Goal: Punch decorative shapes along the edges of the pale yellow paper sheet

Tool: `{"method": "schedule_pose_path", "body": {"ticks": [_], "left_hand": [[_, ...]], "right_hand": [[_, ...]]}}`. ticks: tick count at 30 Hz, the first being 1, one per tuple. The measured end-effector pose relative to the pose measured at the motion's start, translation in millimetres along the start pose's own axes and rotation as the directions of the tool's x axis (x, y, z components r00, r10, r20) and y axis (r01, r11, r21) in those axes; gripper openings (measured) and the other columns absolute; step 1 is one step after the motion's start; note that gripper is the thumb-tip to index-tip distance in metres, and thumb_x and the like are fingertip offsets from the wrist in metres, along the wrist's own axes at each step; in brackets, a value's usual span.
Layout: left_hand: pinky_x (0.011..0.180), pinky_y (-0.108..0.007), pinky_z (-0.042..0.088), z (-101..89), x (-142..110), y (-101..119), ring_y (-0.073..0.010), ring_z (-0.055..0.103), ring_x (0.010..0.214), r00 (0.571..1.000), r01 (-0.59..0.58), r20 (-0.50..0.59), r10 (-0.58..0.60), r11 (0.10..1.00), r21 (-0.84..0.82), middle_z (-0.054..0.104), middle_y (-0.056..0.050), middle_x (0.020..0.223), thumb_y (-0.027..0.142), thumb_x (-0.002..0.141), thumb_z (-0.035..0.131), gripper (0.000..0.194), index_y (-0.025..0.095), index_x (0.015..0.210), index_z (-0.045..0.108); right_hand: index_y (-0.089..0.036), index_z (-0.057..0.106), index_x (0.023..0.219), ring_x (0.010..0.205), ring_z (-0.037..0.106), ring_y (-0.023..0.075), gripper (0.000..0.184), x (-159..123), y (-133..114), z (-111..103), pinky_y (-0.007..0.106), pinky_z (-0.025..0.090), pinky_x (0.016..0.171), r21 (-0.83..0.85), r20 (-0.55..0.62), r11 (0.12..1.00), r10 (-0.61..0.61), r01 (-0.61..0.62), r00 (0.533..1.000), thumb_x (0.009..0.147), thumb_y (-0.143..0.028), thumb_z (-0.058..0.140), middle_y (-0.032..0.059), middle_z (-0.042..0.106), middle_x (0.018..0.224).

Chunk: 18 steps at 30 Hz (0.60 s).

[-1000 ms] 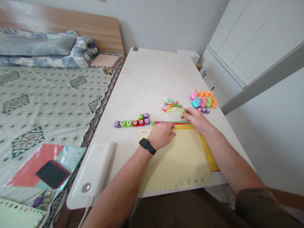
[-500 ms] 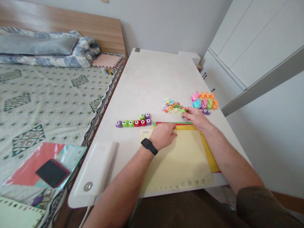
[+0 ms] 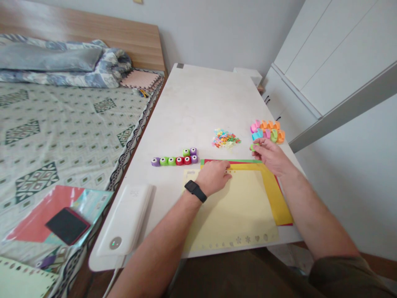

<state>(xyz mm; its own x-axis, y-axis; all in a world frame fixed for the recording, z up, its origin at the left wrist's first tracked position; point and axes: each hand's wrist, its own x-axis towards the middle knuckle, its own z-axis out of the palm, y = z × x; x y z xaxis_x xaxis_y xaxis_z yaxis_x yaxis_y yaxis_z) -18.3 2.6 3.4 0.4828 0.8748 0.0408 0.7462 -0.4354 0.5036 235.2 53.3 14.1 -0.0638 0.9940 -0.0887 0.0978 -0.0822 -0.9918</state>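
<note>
My right hand pinches a small green craft punch in its fingertips, just in front of a cluster of large pastel craft punches. My left hand, with a black watch on its wrist, rests on the top edge of a pale yellow sheet and holds nothing. That sheet has a punched-shape border and lies on a stack of yellow, red and green paper. A small heap of colourful paper cut-outs lies beyond the stack. Further left stands a row of small craft punches.
A white power bank lies at the white desk's near-left edge. A patterned bed runs along the left side, holding coloured sheets and a black tablet. White cabinets stand at the right.
My right hand has moved right and slightly away from the paper cut-outs, carrying the green punch toward the large punches. My left hand has stayed in place on the sheet.
</note>
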Motion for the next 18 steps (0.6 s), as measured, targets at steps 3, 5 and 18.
{"method": "schedule_pose_path", "body": {"ticks": [3, 5, 18], "left_hand": [[0.081, -0.032, 0.051, -1.0, 0, 1, -0.0237, 0.070, 0.096, 1.000, 0.012, 0.010, -0.012, 1.000, 0.002, 0.075, -0.008, 0.103, 0.032, 0.089, 0.064, 0.023, 0.019, 0.107, 0.068], [0.081, -0.032, 0.051, -1.2, 0, 2, -0.0237, 0.070, 0.096, 1.000, 0.015, 0.012, -0.015, 1.000, 0.005, 0.075, -0.008, 0.103, 0.033, 0.089, 0.063, 0.024, 0.019, 0.108, 0.068], [0.080, -0.032, 0.051, 1.7, 0, -2, -0.0237, 0.069, 0.095, 1.000, -0.017, -0.005, 0.017, 1.000, 0.002, 0.075, -0.009, 0.103, 0.033, 0.089, 0.063, 0.025, 0.018, 0.108, 0.068]], "right_hand": [[-0.024, 0.058, 0.109, 0.068, 0.059, 0.0126, 0.047, -2, -1, -22, 0.024, 0.043, 0.056, -0.058, -0.104, 0.995, -0.084, 0.078, 0.991, 0.070, -0.034, 0.081, -0.0013, 0.065, 0.085], [-0.024, 0.057, 0.111, 0.067, 0.059, 0.0138, 0.051, 0, 1, -41, 0.025, 0.043, 0.055, -0.116, -0.211, 0.989, -0.112, 0.089, 0.971, 0.068, -0.033, 0.082, -0.0013, 0.065, 0.082], [-0.018, 0.073, 0.121, 0.082, 0.067, 0.0238, 0.050, 20, 51, -145, 0.037, 0.050, 0.079, -0.766, -0.341, 0.626, -0.207, -0.143, 0.917, 0.073, -0.034, 0.068, 0.0084, 0.075, 0.096]]}}
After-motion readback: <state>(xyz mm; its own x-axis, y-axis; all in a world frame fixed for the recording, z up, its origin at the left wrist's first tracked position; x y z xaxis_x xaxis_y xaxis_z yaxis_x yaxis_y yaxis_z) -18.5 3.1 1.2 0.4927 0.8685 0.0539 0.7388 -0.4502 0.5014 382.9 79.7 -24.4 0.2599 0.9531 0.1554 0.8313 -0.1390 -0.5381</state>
